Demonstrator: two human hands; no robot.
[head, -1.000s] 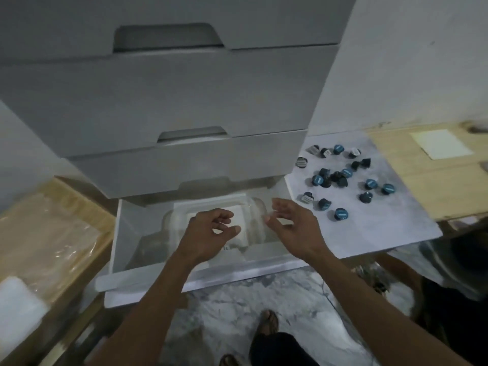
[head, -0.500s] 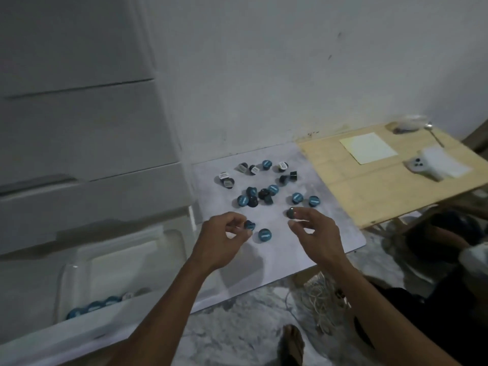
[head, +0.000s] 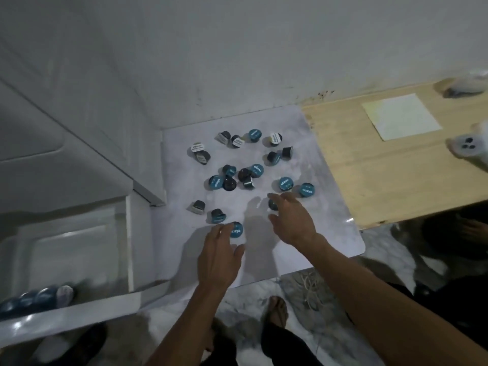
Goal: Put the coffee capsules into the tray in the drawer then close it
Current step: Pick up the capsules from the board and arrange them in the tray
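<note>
Several dark coffee capsules (head: 248, 175) with blue or white lids lie scattered on a white marbled board (head: 332, 233). My left hand (head: 220, 256) reaches over the board's near side, fingertips touching a blue-lidded capsule (head: 237, 229). My right hand (head: 291, 220) hovers with spread fingers over a dark capsule (head: 272, 204), partly hiding it. At the lower left the bottom drawer (head: 79, 310) stands pulled out, with a clear tray (head: 68, 249) inside. A few blue capsules (head: 34, 299) rest at the tray's near end.
White drawer fronts (head: 52, 154) rise on the left. A wooden table (head: 396, 167) to the right carries a pale paper sheet (head: 401, 116) and a white device (head: 467, 147). My feet (head: 277, 310) and tangled cords (head: 309, 283) are on the marble floor below.
My view has swung right from the drawer to the board. Both hands moved from over the tray out to the capsules, and the fingers have spread above them.
</note>
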